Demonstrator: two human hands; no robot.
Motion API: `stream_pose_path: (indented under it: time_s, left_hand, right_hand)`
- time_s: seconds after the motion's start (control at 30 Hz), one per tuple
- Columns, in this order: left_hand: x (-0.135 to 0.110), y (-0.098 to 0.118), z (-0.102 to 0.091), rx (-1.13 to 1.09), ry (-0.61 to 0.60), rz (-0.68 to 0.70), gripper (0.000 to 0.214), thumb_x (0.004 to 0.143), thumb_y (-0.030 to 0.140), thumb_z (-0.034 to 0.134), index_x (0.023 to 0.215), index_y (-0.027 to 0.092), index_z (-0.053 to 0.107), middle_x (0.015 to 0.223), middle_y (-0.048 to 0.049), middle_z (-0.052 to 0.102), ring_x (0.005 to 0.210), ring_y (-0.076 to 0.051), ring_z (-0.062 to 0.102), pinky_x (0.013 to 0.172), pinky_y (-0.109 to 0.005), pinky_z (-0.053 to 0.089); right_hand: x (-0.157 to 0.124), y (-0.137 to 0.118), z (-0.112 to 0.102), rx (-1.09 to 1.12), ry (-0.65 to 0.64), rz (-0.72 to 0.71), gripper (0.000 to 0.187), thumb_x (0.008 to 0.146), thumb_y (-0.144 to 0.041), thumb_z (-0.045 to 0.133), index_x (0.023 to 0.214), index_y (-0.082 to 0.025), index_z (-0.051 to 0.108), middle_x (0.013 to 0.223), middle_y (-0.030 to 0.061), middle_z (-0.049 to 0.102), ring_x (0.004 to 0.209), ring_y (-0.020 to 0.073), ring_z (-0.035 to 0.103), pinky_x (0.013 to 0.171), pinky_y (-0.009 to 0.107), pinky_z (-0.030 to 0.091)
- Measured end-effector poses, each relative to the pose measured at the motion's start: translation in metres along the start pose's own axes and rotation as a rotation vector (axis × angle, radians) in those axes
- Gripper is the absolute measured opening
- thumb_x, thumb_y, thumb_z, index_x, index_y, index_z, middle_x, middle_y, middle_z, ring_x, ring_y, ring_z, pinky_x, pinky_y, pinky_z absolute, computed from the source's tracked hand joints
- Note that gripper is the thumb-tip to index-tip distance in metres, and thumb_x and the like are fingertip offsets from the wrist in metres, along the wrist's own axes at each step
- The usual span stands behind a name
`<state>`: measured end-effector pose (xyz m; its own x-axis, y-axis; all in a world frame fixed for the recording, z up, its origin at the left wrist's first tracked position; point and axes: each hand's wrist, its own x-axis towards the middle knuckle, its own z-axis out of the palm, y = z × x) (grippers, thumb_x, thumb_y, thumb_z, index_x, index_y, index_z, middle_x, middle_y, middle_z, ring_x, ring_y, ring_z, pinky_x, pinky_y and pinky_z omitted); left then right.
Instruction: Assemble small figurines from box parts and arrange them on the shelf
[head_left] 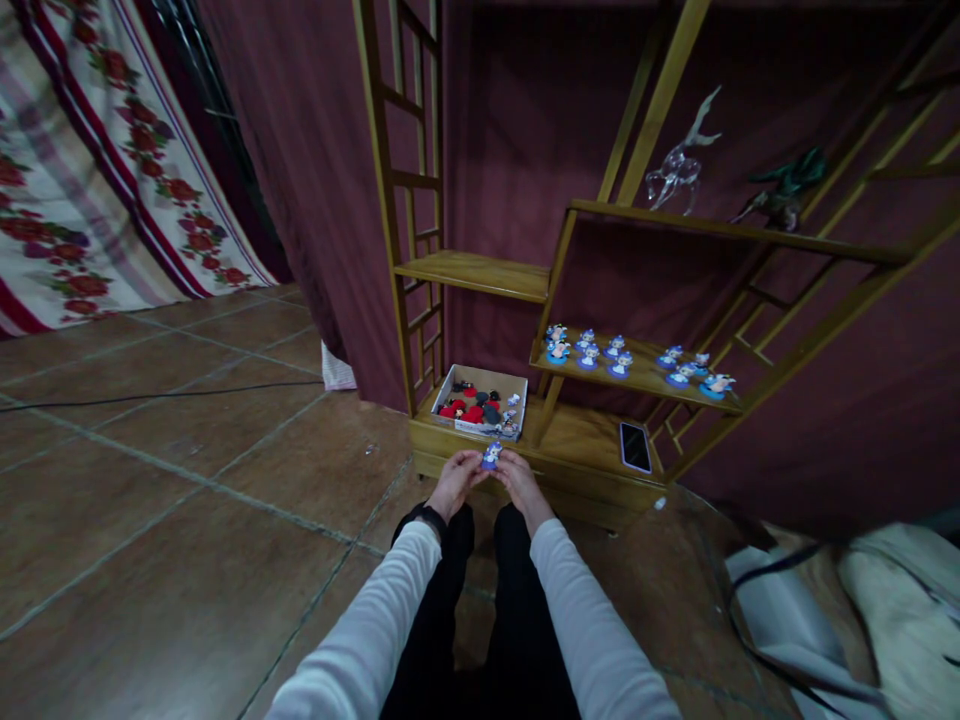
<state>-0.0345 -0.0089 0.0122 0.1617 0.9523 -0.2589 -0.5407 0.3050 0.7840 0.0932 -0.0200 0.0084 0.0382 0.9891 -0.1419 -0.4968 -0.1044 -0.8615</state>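
Both hands met in front of the low cabinet (450, 437), the left hand (456, 482) and the right hand (517, 482) closed at the fingertips around one small purple-and-white figurine (492, 456), held upright between them and clear of any surface. That piece was just in front of the open white box (504, 382), not on a shelf. Judging from how things lay, the work looked partway along. Ten similar figurines already stood on the middle shelf (643, 373), six grouped toward its left end and four toward its right, with a bare stretch of wood between the groups; most had purple or blue bases. What seemed to be left was the held piece and the contents of the box: red pieces (471, 413), dark grey pieces (491, 414) and a few small white figures (513, 400) along its right side, too small and jumbled to count. Whether all of those belonged with the shelved ones could not be told. A phone (635, 447) lay on the bottom board to the right, and a clear deer ornament (675, 180) stood on the shelf above.
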Motion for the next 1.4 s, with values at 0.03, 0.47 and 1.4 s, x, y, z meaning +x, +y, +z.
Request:
stream_pose_path:
  time_s: [0.03,0.47,1.4]
  left_hand:
    - [-0.001,0.001,0.0,-0.004,0.011,-0.004,0.016,0.066,0.015,0.068,0.076,0.014,0.056,0.065,-0.0013,0.062,0.059,-0.01,0.06,0.064,-0.026,0.052]
    - [0.002,0.003,-0.002,-0.04,-0.019,-0.066,0.007,0.07,0.009,0.063,0.076,0.01,0.058,0.068,-0.0063,0.065,0.063,-0.013,0.063,0.066,-0.027,0.053]
    - [-0.001,0.005,-0.001,-0.017,-0.135,-0.059,0.024,0.064,0.007,0.068,0.088,0.011,0.064,0.079,-0.0066,0.068,0.069,-0.01,0.062,0.067,-0.018,0.048]
  right_hand:
    - [0.0,0.0,0.0,-0.014,-0.005,-0.003,0.023,0.055,-0.021,0.068,0.077,-0.016,0.063,0.077,0.0028,0.066,0.07,0.0135,0.06,0.067,0.026,0.046]
    - [0.009,0.008,-0.005,-0.109,0.037,0.028,0.036,0.055,-0.027,0.068,0.09,-0.018,0.062,0.085,0.0037,0.066,0.074,0.0148,0.06,0.069,0.028,0.046]
    - [-0.001,-0.001,-0.002,-0.119,-0.024,0.015,0.039,0.058,-0.037,0.069,0.091,-0.02,0.06,0.081,0.003,0.065,0.066,0.0119,0.058,0.064,0.026,0.046]
